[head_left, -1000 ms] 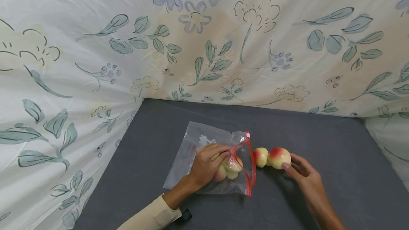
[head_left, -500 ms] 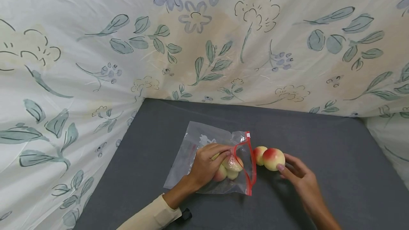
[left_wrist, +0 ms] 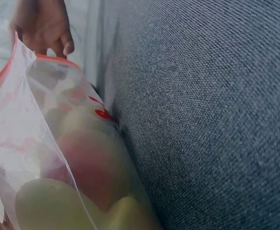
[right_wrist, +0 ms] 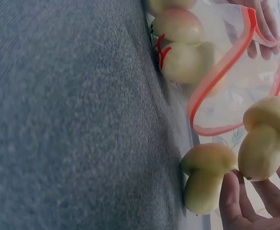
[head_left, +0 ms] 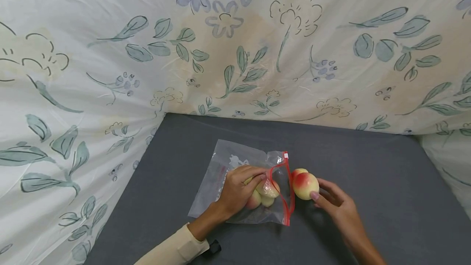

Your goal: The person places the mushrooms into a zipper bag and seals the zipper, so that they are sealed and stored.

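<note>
A clear zip bag [head_left: 226,154] with a red-edged mouth lies on the dark tabletop, its mouth gaping to the right. Inside rest several pale yellow mushroom-shaped pieces [head_left: 254,200] with reddish caps, seen through the plastic in the left wrist view. My left hand [head_left: 237,189] pinches the bag's upper side near the mouth. At the red rim, my right hand [head_left: 340,205] grips a red-and-yellow mushroom [head_left: 307,186] by thumb and fingers; its rounded stem shows in the right wrist view. A second mushroom [right_wrist: 207,175] lies outside the bag, mostly hidden behind the held one in the head view.
Dark grey cloth covers the table [head_left: 368,162]. A flower-printed curtain [head_left: 257,85] hangs along the back and left side. A small black object [head_left: 213,248] shows beside my left sleeve [head_left: 180,246].
My right hand has moved left with its mushroom up to the bag's mouth, now covering most of the loose mushroom behind. The left hand and bag have stayed put.
</note>
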`<state>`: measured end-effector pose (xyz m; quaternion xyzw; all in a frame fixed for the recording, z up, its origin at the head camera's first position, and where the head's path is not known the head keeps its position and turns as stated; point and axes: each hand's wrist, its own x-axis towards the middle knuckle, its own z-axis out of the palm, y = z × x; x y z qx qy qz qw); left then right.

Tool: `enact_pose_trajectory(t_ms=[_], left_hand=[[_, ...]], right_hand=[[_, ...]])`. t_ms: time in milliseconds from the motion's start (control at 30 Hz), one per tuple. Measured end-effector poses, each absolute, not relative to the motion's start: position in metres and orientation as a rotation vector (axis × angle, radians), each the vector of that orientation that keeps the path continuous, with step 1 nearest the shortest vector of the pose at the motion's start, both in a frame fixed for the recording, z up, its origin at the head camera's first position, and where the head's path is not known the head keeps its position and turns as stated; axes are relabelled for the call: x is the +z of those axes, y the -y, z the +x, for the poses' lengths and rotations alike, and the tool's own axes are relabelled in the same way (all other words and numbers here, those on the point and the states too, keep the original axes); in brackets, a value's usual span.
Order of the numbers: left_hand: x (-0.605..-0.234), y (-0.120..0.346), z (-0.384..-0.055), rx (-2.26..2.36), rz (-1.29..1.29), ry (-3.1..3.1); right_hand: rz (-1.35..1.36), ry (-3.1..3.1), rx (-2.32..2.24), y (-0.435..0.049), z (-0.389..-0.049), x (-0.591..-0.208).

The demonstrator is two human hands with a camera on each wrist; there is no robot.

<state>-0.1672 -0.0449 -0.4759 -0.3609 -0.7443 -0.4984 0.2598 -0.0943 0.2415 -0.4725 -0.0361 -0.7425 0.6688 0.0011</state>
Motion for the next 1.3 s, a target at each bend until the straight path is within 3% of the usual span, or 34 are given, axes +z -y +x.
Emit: enact_pose_trajectory(t_ms=[833, 1300], left_hand=[[-0.474, 0.045, -0.167, -1.337, -0.997, 2.025], [-0.473, 0.045, -0.167, -1.35, -1.01, 2.018]], right_hand=[[0.094, 2.313, 2.13, -0.213, -0.095, -0.472], [-0.012, 2.436, 2.063, -0.2, -0.098, -0.469]])
